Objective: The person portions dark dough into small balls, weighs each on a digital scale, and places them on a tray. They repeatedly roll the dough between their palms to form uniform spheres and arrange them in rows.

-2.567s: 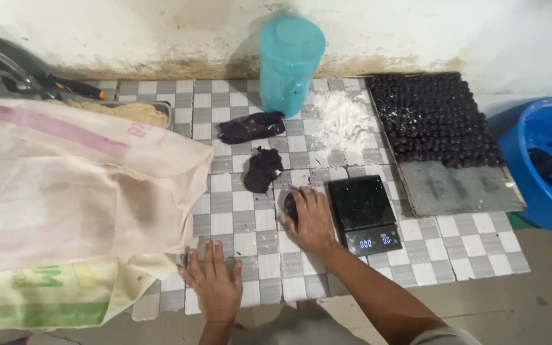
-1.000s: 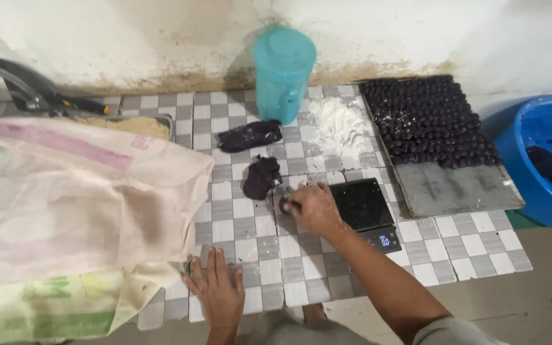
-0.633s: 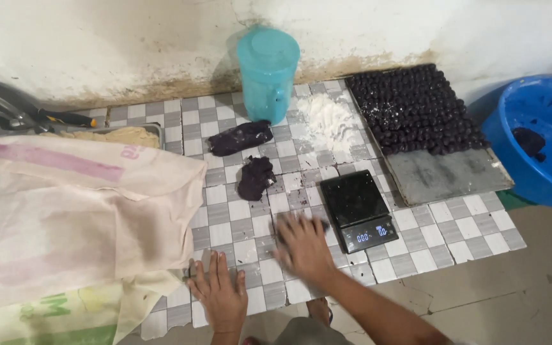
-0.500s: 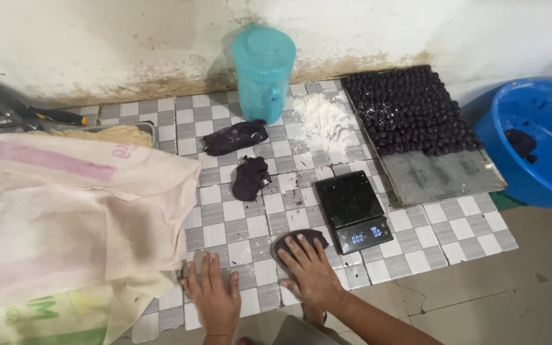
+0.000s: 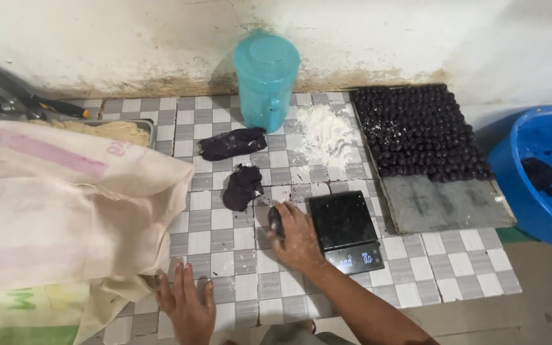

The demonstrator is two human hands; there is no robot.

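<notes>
My right hand (image 5: 298,236) presses flat on a piece of dark dough (image 5: 276,221) on the checkered tile counter (image 5: 225,243), just left of a black digital scale (image 5: 344,227). The dough shows only at the hand's left edge. My left hand (image 5: 188,305) rests open and flat on the tiles near the front edge, holding nothing. Two more lumps of dark dough lie farther back: one (image 5: 242,186) just beyond my right hand, one (image 5: 232,143) near the jug.
A teal lidded jug (image 5: 265,80) stands at the back by a pile of white flour (image 5: 324,131). A metal tray (image 5: 445,204) with several dark balls (image 5: 420,131) sits right. A blue basin (image 5: 541,172) is far right; a large cloth sack (image 5: 59,204) covers the left.
My right hand slid toward me over the tiles with the dough under it, then moved back up beside the scale. My left hand stayed flat near the front edge.
</notes>
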